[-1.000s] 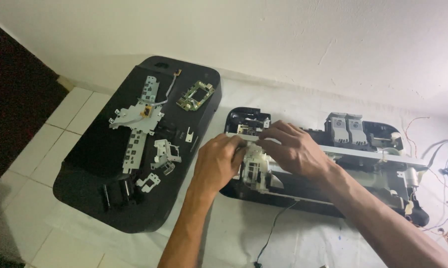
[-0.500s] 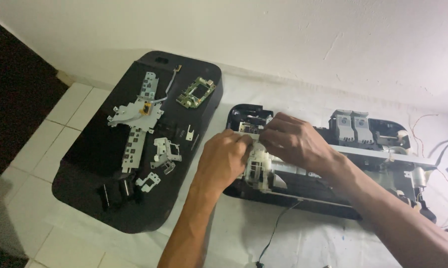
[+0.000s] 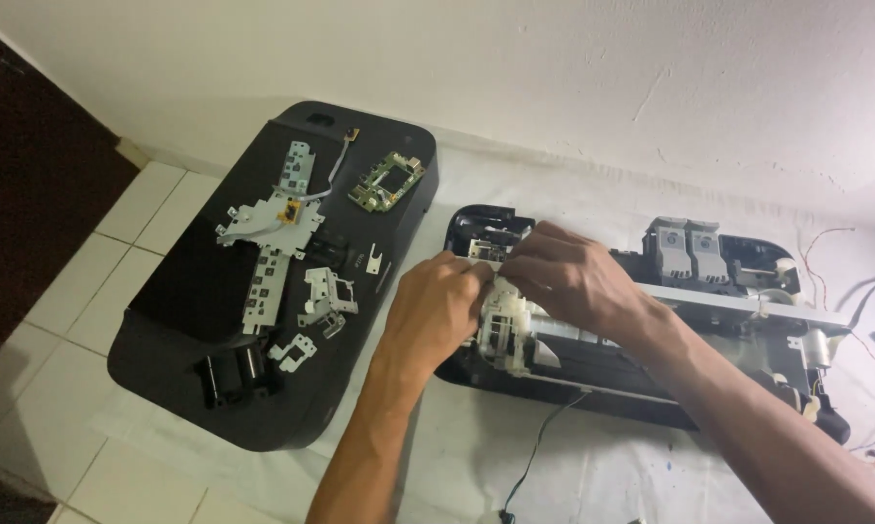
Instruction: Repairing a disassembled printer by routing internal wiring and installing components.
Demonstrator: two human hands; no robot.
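Both hands, left (image 3: 436, 309) and right (image 3: 566, 275), are closed on the white plastic assembly (image 3: 503, 330) at the left end of the opened printer chassis (image 3: 651, 374). It looks light, rigid and brittle; best gripped by its solid frame, clear of thin tabs.

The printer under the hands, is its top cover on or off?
Off. The printer base lies open, inner parts bare; the black cover lies apart beside it.

one head-worn view, looking steeply down and forward from close above the hands, toward the wall (image 3: 651, 87), across the tiled floor (image 3: 59, 388).
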